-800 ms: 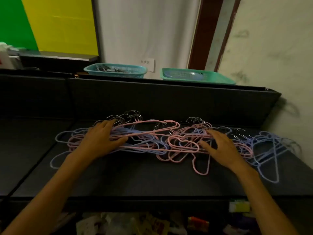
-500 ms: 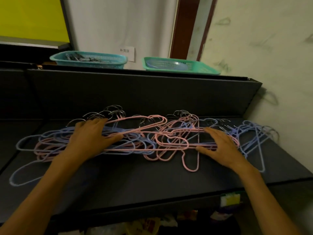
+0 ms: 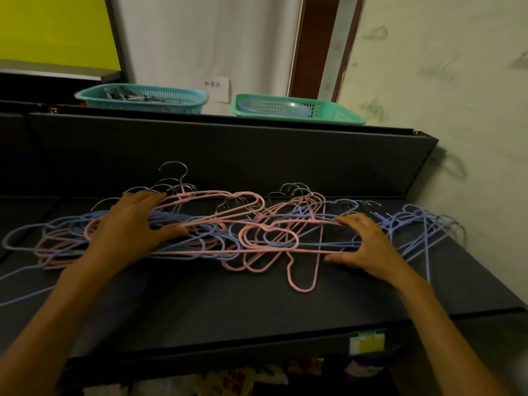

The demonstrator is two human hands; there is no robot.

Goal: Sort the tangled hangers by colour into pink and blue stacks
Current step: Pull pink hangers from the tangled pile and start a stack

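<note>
Now left hand (image 3: 130, 227) and right hand (image 3: 364, 242) spread wide, pressing on tangled hangers (image 3: 228, 232).

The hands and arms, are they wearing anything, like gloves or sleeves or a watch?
No. The left hand and the right hand are both bare, with no gloves. No rings, watch or bracelet show. Both forearms are uncovered as far as the picture reaches, so no sleeve is in view. The fingers look long and slim, with short nails.

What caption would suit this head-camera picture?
Left hand and right hand rest on tangled pink and blue wire hangers on a dark shelf.
</note>
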